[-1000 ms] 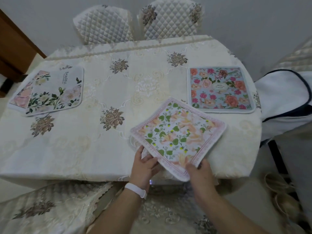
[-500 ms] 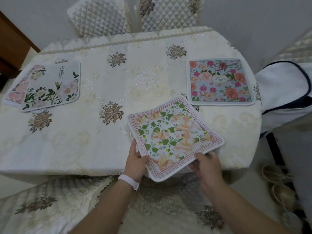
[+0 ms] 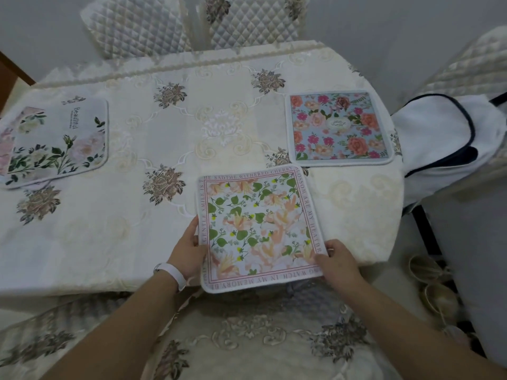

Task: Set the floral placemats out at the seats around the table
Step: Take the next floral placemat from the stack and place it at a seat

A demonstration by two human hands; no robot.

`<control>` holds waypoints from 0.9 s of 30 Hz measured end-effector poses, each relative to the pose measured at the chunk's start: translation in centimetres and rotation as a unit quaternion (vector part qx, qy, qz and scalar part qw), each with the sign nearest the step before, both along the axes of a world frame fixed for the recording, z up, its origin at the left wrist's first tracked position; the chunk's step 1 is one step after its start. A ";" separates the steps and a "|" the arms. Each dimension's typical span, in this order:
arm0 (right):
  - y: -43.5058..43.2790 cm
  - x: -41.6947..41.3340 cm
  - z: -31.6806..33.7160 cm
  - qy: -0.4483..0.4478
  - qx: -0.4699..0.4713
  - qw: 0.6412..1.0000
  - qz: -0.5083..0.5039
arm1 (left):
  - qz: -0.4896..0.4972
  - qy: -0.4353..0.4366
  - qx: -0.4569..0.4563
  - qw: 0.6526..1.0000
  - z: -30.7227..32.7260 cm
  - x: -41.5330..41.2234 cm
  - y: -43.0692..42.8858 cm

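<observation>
A square placemat with peach flowers, green leaves and a lettered pink border [image 3: 258,229] lies at the near edge of the table [image 3: 109,229], its near side overhanging. My left hand [image 3: 189,250] grips its left edge and my right hand [image 3: 337,261] grips its lower right corner. A blue placemat with pink and orange roses [image 3: 340,127] lies flat at the right side. At the far left a white placemat with green stems [image 3: 60,141] rests on top of a pink one [image 3: 4,149].
An embroidered cream cloth covers the table. Two quilted chair backs [image 3: 137,26] stand at the far side. A chair with a white, dark-trimmed cover [image 3: 444,141] is at the right, sandals [image 3: 436,286] on the floor beneath. A covered seat [image 3: 247,346] is below my arms.
The peach placemat has turned from a diamond angle to nearly square with the table edge. My hands shifted with it to its left edge and right corner.
</observation>
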State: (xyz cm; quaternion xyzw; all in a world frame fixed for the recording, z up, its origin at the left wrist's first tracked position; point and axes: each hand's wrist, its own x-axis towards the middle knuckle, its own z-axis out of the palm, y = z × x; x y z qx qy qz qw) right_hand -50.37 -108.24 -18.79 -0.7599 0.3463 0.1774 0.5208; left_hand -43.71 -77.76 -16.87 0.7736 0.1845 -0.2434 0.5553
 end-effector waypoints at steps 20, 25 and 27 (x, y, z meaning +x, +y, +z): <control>-2.4 0.2 0.1 -0.070 -0.269 0.881 0.383 | -0.195 -0.128 0.296 0.926 -2.9 -7.0 1.1; -1.4 -0.4 -0.3 -0.080 -0.265 0.871 0.406 | -0.191 -0.134 0.305 0.923 -2.8 -7.8 1.0; -1.4 -0.8 -0.7 -0.084 -0.275 0.861 0.420 | -0.197 -0.139 0.310 0.920 -3.0 -7.6 1.4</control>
